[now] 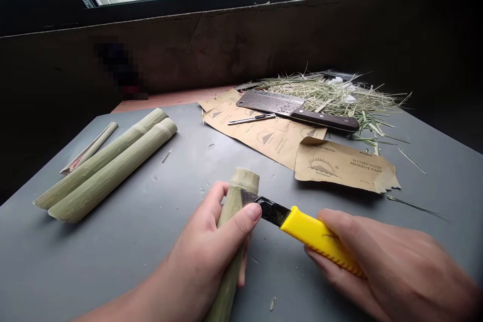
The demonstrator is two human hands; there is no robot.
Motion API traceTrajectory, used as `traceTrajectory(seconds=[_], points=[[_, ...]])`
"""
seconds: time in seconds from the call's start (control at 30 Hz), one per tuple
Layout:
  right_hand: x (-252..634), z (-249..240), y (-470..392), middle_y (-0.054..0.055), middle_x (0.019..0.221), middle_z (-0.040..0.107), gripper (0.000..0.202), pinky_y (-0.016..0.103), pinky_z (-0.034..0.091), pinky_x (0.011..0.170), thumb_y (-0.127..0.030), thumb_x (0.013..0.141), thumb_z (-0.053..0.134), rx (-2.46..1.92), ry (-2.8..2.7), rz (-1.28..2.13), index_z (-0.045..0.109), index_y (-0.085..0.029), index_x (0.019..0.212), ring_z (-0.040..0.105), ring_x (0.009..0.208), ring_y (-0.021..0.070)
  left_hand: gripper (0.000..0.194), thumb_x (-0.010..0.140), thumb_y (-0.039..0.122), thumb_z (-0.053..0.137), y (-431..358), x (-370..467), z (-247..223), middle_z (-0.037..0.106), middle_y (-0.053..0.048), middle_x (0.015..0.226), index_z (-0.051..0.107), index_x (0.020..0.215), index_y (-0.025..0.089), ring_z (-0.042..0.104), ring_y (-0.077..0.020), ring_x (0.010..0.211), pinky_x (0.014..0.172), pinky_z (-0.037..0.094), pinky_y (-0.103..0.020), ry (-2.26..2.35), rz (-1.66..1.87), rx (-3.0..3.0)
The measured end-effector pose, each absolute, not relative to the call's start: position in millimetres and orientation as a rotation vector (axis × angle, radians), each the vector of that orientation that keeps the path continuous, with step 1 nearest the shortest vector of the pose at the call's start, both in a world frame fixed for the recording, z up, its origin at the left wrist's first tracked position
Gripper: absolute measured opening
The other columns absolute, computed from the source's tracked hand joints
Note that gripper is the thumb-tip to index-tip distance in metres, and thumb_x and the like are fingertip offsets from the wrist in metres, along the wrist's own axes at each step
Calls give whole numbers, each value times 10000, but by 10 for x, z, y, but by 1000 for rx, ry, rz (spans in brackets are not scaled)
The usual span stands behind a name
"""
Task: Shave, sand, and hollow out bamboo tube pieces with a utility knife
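Observation:
My left hand (215, 241) is wrapped round a green bamboo tube (244, 179), which stands tilted with its cut end up and away from me. In my right hand (392, 261) is a utility knife (320, 239) with a yellow handle and a black front part. Its blade lies against the bamboo just below the pale ring near the top. My left thumb rests close to the blade, at the knife's front end. The bamboo's lower end runs out of view at the bottom edge.
Two bamboo tubes (113, 166) with slanted ends lie at the left beside a thin split piece (92, 146). Brown abrasive paper sheets (343, 166) lie at the right. On them rest a cleaver (271, 102) and a slim cutter (252, 119). Behind is a heap of shavings (324, 90).

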State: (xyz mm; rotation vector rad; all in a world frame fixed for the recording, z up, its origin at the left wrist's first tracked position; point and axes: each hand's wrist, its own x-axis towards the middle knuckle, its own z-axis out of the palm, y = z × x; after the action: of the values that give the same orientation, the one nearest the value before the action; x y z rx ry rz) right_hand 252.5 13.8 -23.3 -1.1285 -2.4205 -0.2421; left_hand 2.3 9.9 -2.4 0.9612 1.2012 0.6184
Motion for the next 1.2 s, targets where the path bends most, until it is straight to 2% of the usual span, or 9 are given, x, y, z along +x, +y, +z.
traceTrajectory(seconds=[0.13,0.2,0.3,0.4,0.57,0.7,0.83,1.07,1.2], points=[[2650,-154,308,-45,480,519,380,274,305,363,-533,1028,338,-1558,-2233,-349,545,-214,1018,496,310,171,424,889,650,574,115,46,-1,537,87,644,452,927,246,484,-64,462,456,396,-173,1206,529,954],[2663,-122,293,-44,517,560,316,266,349,379,-521,1013,401,-1562,-2224,-55,545,-241,1042,533,348,167,432,884,658,568,149,52,40,531,86,644,451,955,249,495,-75,464,454,411,-183,1237,473,971],[2609,-97,172,-60,556,587,247,252,370,392,-487,1009,436,-1390,-2273,479,551,-271,970,536,383,132,403,899,631,554,197,49,107,529,86,666,446,1012,260,514,-87,472,462,442,-199,1260,422,992],[2557,-69,62,-59,589,604,262,253,381,417,-479,1010,442,-1362,-2283,681,544,-268,890,546,427,124,369,917,603,534,213,36,131,538,82,703,435,1016,261,525,-82,479,468,444,-197,1217,436,1000],[2515,-13,-5,-41,590,604,404,276,344,429,-532,1001,435,-1406,-2226,691,457,-258,704,522,439,127,353,914,572,554,200,12,114,529,76,714,450,1027,255,517,-74,473,468,433,-194,1132,459,1012],[2491,-10,-18,-60,566,568,335,272,327,440,-526,1007,432,-1404,-2248,667,544,-260,835,487,424,118,324,889,504,628,200,11,138,521,75,740,470,1027,256,512,-67,484,454,425,-183,1096,462,999],[2533,-29,11,-75,554,557,245,263,320,425,-482,999,473,-1358,-2290,655,583,-263,990,485,403,112,321,896,507,634,199,15,181,508,82,726,458,972,250,511,-64,501,469,424,-176,1089,449,977],[2588,-63,58,-78,564,569,145,242,350,405,-386,1004,497,-1253,-2341,665,571,-263,982,508,398,102,392,901,592,594,201,30,149,497,76,709,435,893,234,511,-65,493,462,422,-183,1091,476,987],[2568,-90,28,-59,563,569,176,252,343,403,-395,1002,496,-1248,-2392,543,581,-252,945,504,396,113,404,895,611,591,196,29,113,490,75,699,448,904,233,505,-65,488,454,415,-180,1107,494,996]])
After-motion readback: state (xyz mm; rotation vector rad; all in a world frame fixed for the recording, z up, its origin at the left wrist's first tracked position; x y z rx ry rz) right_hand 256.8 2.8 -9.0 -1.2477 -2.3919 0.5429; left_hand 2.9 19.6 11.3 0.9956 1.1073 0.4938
